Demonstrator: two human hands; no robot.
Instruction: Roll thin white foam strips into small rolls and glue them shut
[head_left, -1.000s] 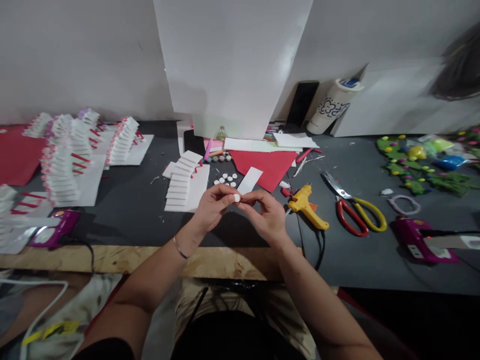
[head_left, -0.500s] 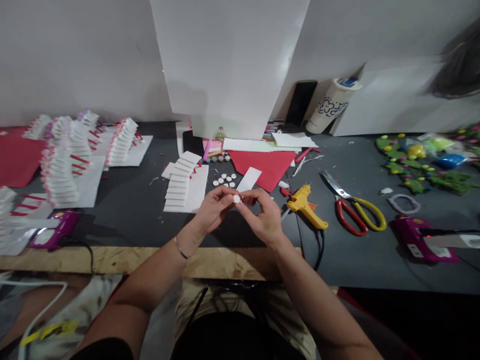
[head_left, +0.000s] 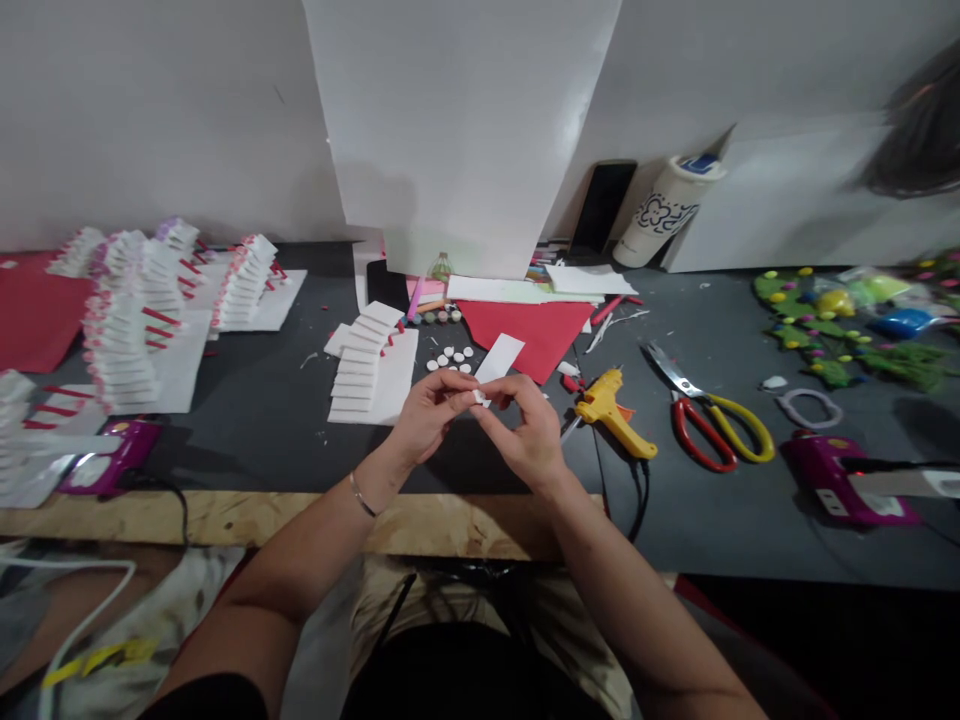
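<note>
Between the fingertips of both hands is a small white disc [head_left: 480,398], mostly covered by fingers. My left hand [head_left: 426,415] pinches it from one side, and my right hand [head_left: 529,435] pinches it from the other. Just beyond the fingers lie several white discs [head_left: 444,359] and a white paper strip [head_left: 501,356], which rests partly on red paper [head_left: 544,335]. To the left of my hands, a stepped stack of white strips [head_left: 356,375] sits on a white board [head_left: 401,370], with short red sticks at its side.
A yellow glue gun [head_left: 616,415] and scissors with red and yellow handles [head_left: 705,415] lie on the right. Purple power strips [head_left: 844,480] stand at both sides. Several finished-looking stair models [head_left: 124,350] occupy the left. A white cup [head_left: 664,212] leans at the back.
The white disc has turned between my fingertips, so its round face shows less. Both hands stay in nearly the same place.
</note>
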